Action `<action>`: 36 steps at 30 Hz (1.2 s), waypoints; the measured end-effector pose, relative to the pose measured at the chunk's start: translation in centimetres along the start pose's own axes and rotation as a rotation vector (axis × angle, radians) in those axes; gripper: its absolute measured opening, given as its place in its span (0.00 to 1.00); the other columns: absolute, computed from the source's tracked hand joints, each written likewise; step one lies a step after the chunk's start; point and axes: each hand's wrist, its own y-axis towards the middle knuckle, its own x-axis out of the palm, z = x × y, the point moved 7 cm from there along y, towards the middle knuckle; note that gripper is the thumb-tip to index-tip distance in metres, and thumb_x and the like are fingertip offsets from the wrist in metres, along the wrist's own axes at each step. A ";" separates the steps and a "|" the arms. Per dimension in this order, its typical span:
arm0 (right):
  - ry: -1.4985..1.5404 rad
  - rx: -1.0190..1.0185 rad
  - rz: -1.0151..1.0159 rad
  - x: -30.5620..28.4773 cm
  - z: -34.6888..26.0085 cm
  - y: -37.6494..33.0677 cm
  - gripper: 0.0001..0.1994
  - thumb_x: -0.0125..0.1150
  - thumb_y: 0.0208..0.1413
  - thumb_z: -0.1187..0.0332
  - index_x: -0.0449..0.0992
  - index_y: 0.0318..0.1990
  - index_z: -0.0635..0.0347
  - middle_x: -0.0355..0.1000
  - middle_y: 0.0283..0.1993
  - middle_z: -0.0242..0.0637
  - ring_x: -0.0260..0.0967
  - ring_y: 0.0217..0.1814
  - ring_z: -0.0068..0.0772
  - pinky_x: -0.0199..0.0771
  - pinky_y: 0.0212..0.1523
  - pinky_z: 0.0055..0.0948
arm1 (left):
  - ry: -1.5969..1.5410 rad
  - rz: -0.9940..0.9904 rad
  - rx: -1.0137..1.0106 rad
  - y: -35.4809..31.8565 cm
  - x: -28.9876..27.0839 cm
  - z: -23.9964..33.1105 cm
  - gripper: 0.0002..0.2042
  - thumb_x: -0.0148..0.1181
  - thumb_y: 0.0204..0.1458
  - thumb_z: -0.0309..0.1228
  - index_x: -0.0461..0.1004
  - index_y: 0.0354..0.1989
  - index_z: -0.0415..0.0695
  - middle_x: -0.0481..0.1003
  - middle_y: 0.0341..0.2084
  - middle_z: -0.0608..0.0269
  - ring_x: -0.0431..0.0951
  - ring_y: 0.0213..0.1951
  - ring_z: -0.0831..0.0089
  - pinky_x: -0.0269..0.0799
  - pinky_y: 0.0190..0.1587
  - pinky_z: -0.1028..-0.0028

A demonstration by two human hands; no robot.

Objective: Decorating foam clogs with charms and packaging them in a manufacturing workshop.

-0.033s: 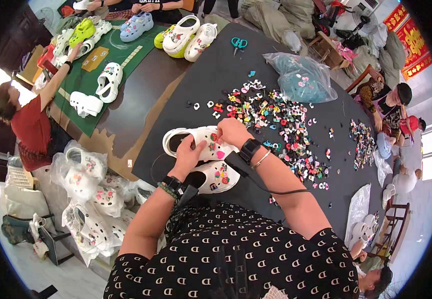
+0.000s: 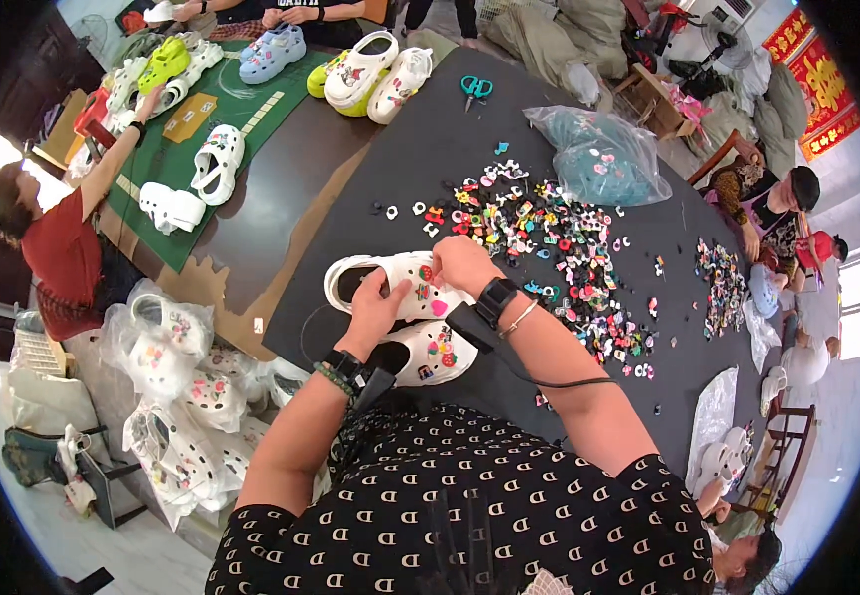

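A white clog [image 2: 412,264] with fruit, burger and heart charms on its upper lies in front of me on the dark table. Around its near side, by the opening, my left hand [image 2: 374,312] is closed, thumb on the upper. My right hand [image 2: 461,266] is pinched at the clog's far toe side; its fingertips hide whatever is between them. Just below sits a second white clog [image 2: 437,355], also with colourful charms, partly covered by my left wrist. Right of my hands spreads a heap of small coloured shoe charms [image 2: 578,258].
Teal scissors [image 2: 475,89] and a clear bag of teal pieces [image 2: 603,164] lie farther back. Charm-decorated clogs [image 2: 362,77] stand at the far left edge. Bagged white clogs [image 2: 167,367] are piled at lower left. Co-workers sit or stand around the tables, one in red [image 2: 65,243] reaching over a green mat [image 2: 261,94].
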 end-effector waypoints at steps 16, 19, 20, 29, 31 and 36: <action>0.146 0.074 -0.087 1.9 1.3 1.4 0.37 0.80 0.25 0.66 0.69 0.50 0.49 0.68 0.47 0.45 0.66 0.52 0.51 0.69 0.53 0.41 | 0.026 -0.023 -0.020 -1.4 -0.7 0.9 0.11 0.64 0.50 0.29 0.74 0.38 0.36 0.75 0.31 0.60 0.74 0.34 0.74 0.70 0.38 0.73; 0.160 0.149 -0.024 2.6 2.0 0.7 0.36 0.80 0.26 0.64 0.70 0.50 0.45 0.66 0.48 0.44 0.65 0.54 0.52 0.69 0.53 0.43 | 0.077 -0.015 0.033 -1.3 -0.7 0.6 0.12 0.64 0.50 0.30 0.74 0.38 0.36 0.75 0.31 0.59 0.73 0.33 0.73 0.70 0.38 0.72; 0.163 0.174 0.014 2.7 2.5 0.6 0.35 0.79 0.27 0.63 0.70 0.50 0.43 0.66 0.48 0.43 0.64 0.54 0.51 0.68 0.53 0.44 | 0.083 -0.022 0.040 -1.2 -0.5 0.4 0.12 0.64 0.50 0.30 0.74 0.38 0.36 0.75 0.30 0.59 0.73 0.32 0.72 0.69 0.38 0.71; 0.605 -0.026 -0.033 2.7 3.4 -0.7 0.38 0.77 0.34 0.61 0.64 0.55 0.62 0.70 0.51 0.46 0.68 0.54 0.37 0.68 0.54 0.32 | 0.099 -0.035 -0.012 -1.2 -0.9 0.2 0.12 0.64 0.50 0.32 0.74 0.38 0.36 0.74 0.27 0.62 0.70 0.29 0.77 0.68 0.35 0.74; 0.539 -0.008 -0.042 2.9 3.6 -0.5 0.40 0.77 0.34 0.61 0.63 0.56 0.62 0.70 0.51 0.46 0.69 0.53 0.37 0.68 0.54 0.32 | 0.040 -0.036 -0.016 -1.3 -0.6 -0.1 0.12 0.65 0.50 0.32 0.74 0.38 0.36 0.75 0.27 0.62 0.70 0.29 0.77 0.68 0.34 0.74; 0.539 0.035 -0.043 3.3 3.1 -0.4 0.39 0.76 0.33 0.63 0.63 0.56 0.61 0.71 0.49 0.47 0.69 0.53 0.38 0.68 0.54 0.32 | -0.050 -0.014 0.000 -1.5 -0.7 -0.8 0.12 0.64 0.50 0.32 0.74 0.37 0.37 0.74 0.26 0.62 0.70 0.28 0.76 0.68 0.33 0.74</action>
